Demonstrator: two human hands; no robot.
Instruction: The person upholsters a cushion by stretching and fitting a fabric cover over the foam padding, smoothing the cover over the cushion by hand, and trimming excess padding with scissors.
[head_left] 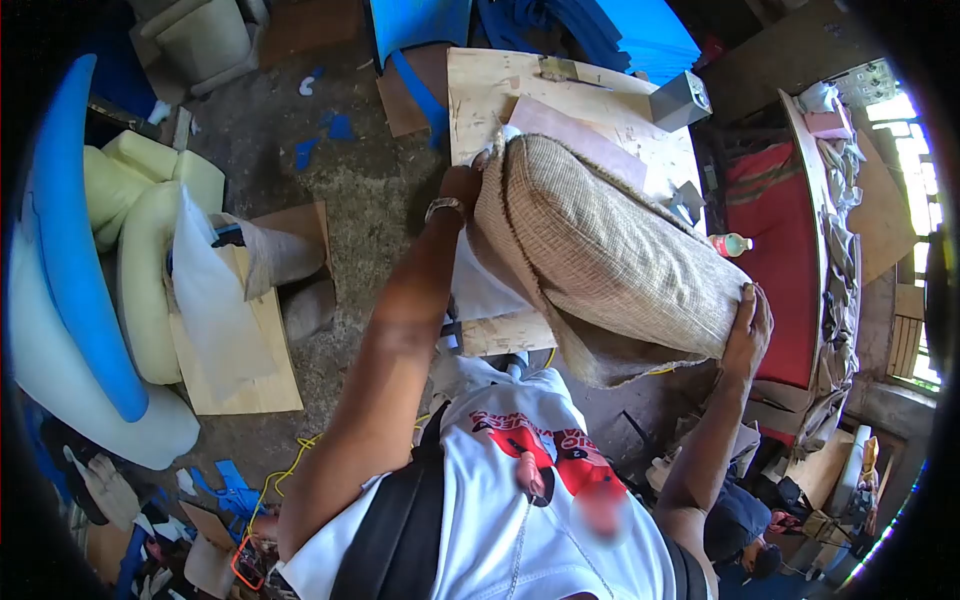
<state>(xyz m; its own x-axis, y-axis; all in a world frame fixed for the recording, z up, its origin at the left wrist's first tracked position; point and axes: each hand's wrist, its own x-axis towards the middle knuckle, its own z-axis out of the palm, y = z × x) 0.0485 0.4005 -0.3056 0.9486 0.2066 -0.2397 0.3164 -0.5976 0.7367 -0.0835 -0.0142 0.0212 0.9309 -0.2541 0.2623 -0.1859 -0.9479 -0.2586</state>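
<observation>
A long cushion in beige woven fabric (620, 240) is held up in front of me, slanting from upper left to lower right. A flap of the same cloth with a rough edge hangs along its near side. My left hand (468, 183), with a bracelet at the wrist, grips the cushion's upper left end; its fingers are partly hidden by the cloth. At the opposite end, my right hand (750, 332) is wrapped around the lower right corner. Beneath the cushion is a wooden worktable (500, 90), partly covered by it.
A grey metal box (682, 101) and a bottle (732, 245) are beyond the cushion. Foam pieces (150, 260) and a wooden board (235, 360) are to the left. A red panel (770, 270) stands at right. Another person (735, 525) is at lower right. A yellow cord (275, 470) crosses the floor.
</observation>
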